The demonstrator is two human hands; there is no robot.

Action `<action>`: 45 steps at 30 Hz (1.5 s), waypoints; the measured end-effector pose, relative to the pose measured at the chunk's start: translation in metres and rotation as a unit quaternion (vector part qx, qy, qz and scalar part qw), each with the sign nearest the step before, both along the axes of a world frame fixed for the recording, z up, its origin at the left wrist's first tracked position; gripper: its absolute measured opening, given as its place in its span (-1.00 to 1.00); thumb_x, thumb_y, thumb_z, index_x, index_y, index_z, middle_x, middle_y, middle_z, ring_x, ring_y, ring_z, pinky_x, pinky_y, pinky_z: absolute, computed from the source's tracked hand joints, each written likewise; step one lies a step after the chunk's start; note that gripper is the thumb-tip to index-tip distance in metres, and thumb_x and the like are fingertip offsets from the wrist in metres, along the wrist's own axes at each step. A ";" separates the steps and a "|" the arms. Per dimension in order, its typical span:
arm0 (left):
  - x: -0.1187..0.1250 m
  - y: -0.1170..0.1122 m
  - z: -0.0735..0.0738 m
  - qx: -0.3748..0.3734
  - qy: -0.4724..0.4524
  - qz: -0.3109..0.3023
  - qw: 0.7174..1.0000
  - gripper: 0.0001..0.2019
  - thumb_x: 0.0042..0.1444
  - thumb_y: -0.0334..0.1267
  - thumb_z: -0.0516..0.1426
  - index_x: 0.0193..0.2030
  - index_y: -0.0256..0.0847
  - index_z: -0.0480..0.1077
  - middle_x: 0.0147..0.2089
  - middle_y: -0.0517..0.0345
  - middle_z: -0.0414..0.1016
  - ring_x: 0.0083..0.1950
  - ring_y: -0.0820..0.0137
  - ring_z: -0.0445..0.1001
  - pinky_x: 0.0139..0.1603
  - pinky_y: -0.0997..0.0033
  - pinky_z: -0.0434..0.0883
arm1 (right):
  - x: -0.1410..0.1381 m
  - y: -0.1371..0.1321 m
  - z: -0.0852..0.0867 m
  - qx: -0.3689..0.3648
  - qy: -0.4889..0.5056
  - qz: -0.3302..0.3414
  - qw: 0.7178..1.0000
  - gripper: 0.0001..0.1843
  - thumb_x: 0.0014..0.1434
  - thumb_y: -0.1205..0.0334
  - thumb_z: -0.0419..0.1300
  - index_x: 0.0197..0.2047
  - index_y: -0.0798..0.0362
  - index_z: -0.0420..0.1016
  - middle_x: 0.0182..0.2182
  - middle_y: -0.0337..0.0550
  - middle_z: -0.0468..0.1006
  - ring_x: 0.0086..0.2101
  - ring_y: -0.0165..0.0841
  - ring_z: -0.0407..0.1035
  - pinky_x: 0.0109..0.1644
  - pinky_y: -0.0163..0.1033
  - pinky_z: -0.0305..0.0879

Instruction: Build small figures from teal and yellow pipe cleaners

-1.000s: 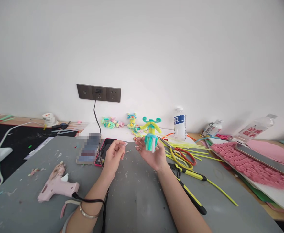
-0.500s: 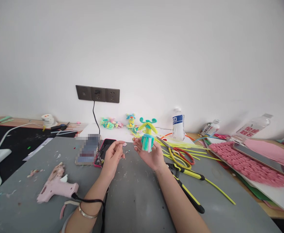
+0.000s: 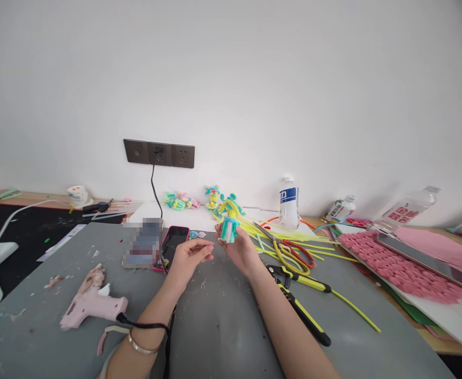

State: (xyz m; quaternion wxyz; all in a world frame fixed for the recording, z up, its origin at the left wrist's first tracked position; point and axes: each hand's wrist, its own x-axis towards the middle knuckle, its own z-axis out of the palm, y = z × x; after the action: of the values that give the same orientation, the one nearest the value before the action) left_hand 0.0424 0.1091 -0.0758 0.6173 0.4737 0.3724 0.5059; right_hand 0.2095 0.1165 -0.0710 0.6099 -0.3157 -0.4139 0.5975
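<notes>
My right hand [image 3: 242, 256] holds a small pipe-cleaner figure [image 3: 229, 227] upright above the grey mat. The figure has a teal and white striped body, yellow upper strands and curled teal ends on top. My left hand [image 3: 189, 260] is just left of it, apart from the figure, with thumb and fingers pressed together; whether anything small sits between them I cannot make out. Past my left fingers lies a little blue and pink fuzzy piece [image 3: 198, 235]. Behind the held figure stands another pipe-cleaner figure [image 3: 212, 197], yellow and blue.
A pink glue gun [image 3: 92, 304] with a black cord lies left. Phones, one pink-edged [image 3: 176, 238], lie beyond my left hand. Scissors [image 3: 290, 255], yellow-black pliers [image 3: 302, 302] and yellow-green pipe cleaners [image 3: 359, 310] lie right. A bottle [image 3: 290, 205] stands by the wall.
The held figure has moved slightly left and down and turned a little. My left hand has lowered, its fingers now pointing right toward the figure; the small blue and pink piece behind it shows now.
</notes>
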 end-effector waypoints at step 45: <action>0.000 0.001 0.003 0.049 0.058 0.011 0.997 -0.81 -0.07 -0.17 0.31 -0.33 -0.21 0.63 -0.31 0.05 0.64 -0.24 0.32 0.56 -0.36 0.49 0.45 | -0.001 0.007 -0.013 -0.010 0.008 -0.029 0.999 -0.64 -0.06 -0.13 0.41 -0.32 -0.05 0.60 -0.32 -0.16 0.61 -0.26 -0.24 0.39 -0.22 -0.21 0.27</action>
State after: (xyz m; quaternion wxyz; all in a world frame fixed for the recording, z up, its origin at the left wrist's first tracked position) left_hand 0.0419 0.1101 -0.0730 0.5651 0.5281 0.3875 0.5016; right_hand 0.2088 0.1235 -0.0836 0.6269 -0.3294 -0.3937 0.5861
